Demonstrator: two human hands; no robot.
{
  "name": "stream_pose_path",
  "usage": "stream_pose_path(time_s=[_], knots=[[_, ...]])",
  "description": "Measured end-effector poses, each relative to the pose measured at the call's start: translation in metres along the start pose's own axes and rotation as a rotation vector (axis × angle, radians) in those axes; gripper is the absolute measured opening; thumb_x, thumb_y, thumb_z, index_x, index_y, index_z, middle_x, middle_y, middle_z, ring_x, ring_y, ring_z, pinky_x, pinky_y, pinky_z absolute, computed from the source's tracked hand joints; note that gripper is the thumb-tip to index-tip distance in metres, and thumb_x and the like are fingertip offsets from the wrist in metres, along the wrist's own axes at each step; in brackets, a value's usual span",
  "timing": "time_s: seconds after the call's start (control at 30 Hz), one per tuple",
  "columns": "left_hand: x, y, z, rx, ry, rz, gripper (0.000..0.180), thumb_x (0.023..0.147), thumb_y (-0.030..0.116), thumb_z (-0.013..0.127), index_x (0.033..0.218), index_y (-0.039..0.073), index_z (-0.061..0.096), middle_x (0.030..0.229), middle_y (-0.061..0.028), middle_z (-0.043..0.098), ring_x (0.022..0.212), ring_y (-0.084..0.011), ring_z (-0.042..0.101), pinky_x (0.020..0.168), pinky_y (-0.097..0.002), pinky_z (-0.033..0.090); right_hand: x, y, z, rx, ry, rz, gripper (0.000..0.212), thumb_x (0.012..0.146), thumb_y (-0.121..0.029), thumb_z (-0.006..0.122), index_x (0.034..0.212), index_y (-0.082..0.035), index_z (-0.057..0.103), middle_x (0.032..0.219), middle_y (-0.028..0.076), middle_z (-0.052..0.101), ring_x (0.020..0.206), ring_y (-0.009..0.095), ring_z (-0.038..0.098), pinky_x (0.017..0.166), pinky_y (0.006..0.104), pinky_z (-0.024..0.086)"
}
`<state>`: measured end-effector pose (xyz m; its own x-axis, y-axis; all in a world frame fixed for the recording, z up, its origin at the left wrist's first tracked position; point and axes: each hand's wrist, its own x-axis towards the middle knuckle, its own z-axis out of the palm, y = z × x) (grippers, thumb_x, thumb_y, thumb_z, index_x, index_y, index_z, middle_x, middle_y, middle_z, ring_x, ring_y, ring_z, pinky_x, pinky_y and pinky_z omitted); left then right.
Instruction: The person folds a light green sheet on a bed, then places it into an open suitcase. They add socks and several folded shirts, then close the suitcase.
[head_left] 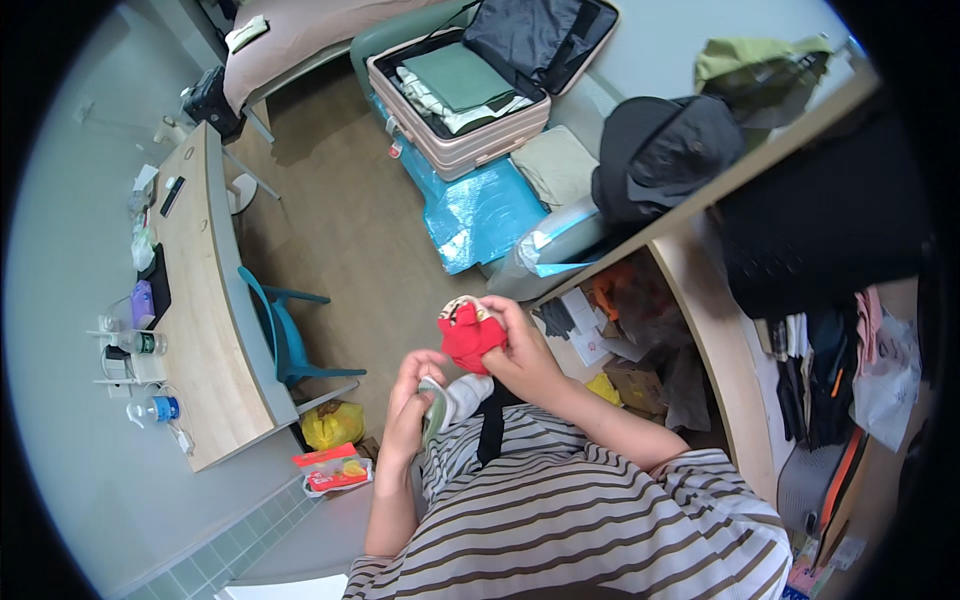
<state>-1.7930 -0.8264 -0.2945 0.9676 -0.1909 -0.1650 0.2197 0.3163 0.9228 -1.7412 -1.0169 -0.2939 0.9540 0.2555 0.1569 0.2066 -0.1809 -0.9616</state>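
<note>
In front of my chest, my right hand (525,355) is closed on a bunched red sock (468,338) with a pale patterned part at its top. Just below and to the left, my left hand (403,412) pinches a white sock (464,398) with a green-grey part by the fingers. The two socks are close together, and my left fingertips come near the red one. Farther off lies an open pink suitcase (462,150) holding a folded green cloth (460,76) and white patterned clothing.
A wooden desk (205,330) and a blue chair (285,335) stand on the left. Ahead, a blue plastic-wrapped surface (480,215) supports the suitcase, beside a beige folded cloth (555,165). A black cap (670,150) and a wardrobe with clothes (700,310) are on the right.
</note>
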Motion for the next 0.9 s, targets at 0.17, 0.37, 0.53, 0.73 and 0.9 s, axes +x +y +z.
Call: stream_pose_path(time_s=[0.17, 0.37, 0.53, 0.73, 0.9], knots=[[0.053, 0.022, -0.007, 0.525, 0.283, 0.049, 0.071, 0.073, 0.028, 0.079, 0.124, 0.0, 0.038, 0.109, -0.0139, 0.058, 0.105, -0.0206, 0.055, 0.092, -0.0317, 0.042, 0.067, 0.022, 0.033, 0.073, -0.166, -0.06, 0.061, 0.072, -0.012, 0.07, 0.124, 0.0, 0.042, 0.111, 0.022, 0.058, 0.094, 0.037, 0.061, 0.08, 0.0381, 0.051], [0.143, 0.049, -0.047, 0.988, 0.404, 0.157, 0.041, 0.071, 0.018, 0.077, 0.101, 0.0, 0.055, 0.096, -0.0139, 0.058, 0.085, -0.0262, 0.059, 0.079, -0.0332, 0.046, 0.162, 0.039, 0.025, 0.154, -0.271, 0.038, 0.052, 0.078, -0.003, 0.065, 0.126, -0.001, 0.046, 0.106, 0.016, 0.061, 0.092, 0.02, 0.065, 0.065, 0.0301, 0.058], [0.226, 0.072, -0.052, 0.98, 0.324, 0.167, 0.036, 0.069, 0.008, 0.072, 0.101, -0.001, 0.057, 0.09, -0.0157, 0.061, 0.081, -0.0276, 0.063, 0.075, -0.0326, 0.048, 0.238, 0.056, 0.01, -0.032, -0.112, -0.129, 0.048, 0.075, -0.003, 0.059, 0.122, 0.0, 0.052, 0.091, 0.02, 0.064, 0.072, 0.029, 0.065, 0.066, 0.0344, 0.052], [0.302, 0.068, -0.081, 0.772, 0.37, 0.107, 0.035, 0.07, 0.004, 0.068, 0.103, -0.002, 0.058, 0.087, -0.014, 0.064, 0.081, -0.0206, 0.063, 0.077, -0.0305, 0.048, 0.309, 0.072, 0.006, 0.016, -0.04, 0.046, 0.042, 0.072, 0.002, 0.055, 0.114, -0.001, 0.06, 0.092, 0.017, 0.065, 0.072, 0.028, 0.065, 0.065, 0.0324, 0.052], [0.357, 0.08, -0.143, 0.251, 0.284, -0.101, 0.029, 0.075, 0.002, 0.064, 0.102, -0.004, 0.059, 0.091, -0.0048, 0.065, 0.084, -0.013, 0.059, 0.08, -0.0256, 0.046, 0.389, 0.098, 0.022, 0.129, -0.099, 0.191, 0.031, 0.071, 0.005, 0.049, 0.099, 0.002, 0.062, 0.085, 0.016, 0.065, 0.071, 0.025, 0.064, 0.066, 0.0293, 0.05]])
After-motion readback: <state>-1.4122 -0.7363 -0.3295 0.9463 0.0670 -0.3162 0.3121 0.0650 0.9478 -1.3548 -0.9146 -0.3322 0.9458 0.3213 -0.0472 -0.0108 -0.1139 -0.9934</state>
